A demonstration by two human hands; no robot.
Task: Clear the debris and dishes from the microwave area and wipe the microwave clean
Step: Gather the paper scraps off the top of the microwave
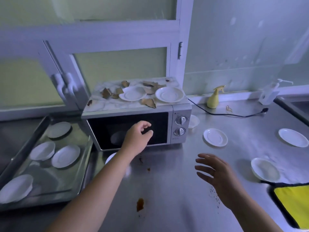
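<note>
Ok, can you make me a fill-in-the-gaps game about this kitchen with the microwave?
1. On top of the microwave lie ___ white saucers among brown scraps.
2. The spray bottle on the counter is coloured ___.
3. The metal tray stands on the microwave's ___ side.

Missing words: two; yellow; left.

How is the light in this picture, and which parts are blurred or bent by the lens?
Head view: dim light with a bluish cast; the right hand is smeared by motion, the left hand sharper; the window frame bows from the wide-angle lens; the steel counter shows soft glare; the dark microwave door carries a pale reflection.
</note>
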